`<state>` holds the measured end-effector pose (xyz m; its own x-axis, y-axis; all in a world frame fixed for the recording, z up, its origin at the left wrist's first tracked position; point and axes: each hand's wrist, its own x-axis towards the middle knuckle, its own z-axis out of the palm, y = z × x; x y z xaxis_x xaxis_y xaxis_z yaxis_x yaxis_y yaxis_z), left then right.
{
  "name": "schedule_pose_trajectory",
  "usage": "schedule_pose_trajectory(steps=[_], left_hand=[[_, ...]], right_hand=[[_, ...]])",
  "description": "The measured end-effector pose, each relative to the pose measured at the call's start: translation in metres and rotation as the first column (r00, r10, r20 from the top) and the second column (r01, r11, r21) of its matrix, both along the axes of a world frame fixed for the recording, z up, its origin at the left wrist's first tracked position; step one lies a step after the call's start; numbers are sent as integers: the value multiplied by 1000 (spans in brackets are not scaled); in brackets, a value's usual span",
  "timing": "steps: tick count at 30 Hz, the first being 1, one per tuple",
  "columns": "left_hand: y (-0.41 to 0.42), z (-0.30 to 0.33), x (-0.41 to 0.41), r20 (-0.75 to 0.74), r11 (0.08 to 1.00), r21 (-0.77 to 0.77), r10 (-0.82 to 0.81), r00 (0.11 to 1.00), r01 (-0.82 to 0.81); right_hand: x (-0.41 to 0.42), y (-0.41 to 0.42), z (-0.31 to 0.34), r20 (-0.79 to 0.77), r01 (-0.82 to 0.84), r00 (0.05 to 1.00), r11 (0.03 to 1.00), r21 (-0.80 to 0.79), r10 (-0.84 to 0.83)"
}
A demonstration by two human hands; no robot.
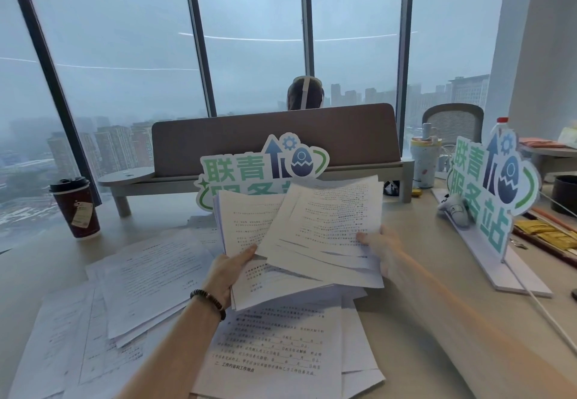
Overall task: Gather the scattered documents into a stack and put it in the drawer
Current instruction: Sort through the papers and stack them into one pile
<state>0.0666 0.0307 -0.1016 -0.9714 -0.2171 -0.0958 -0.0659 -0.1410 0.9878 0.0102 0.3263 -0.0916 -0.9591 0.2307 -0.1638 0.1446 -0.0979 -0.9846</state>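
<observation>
A high-rise office: a bench (415, 242) strewn with printed papers (156, 276), a divider screen (274, 139), a mesh chair (452, 123), and tall windows (125, 39) over city towers.

head-worn view, forward and down, close over desk (437, 320)

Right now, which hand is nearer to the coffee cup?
The left hand. It grips papers right of the coffee cup; the right hand holds papers farther right.
</observation>
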Motion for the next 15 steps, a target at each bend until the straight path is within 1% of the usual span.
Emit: schedule_pose_trajectory(steps=[4,6,9,12,15], left_hand=[[0,0,0,-3,1000,19,-16,1000,16],[0,1,0,-5,1000,14,-24,1000,24],[1,2,1,-8,1000,-5,-30,1000,30],[1,3,3,-12,998,-32,-49,999,49],[3,4,5,-15,996,-67,-66,998,65]], right_hand=[[0,2,3,-34,13,999,1000,4,-13],[1,3,5,-30,-12,999,1000,23,13],[3,5,6,36,-124,992,991,48,123],[10,4,12,116,-264,960,962,74,255],[14,4,13,129,-332,938,942,59,322]])
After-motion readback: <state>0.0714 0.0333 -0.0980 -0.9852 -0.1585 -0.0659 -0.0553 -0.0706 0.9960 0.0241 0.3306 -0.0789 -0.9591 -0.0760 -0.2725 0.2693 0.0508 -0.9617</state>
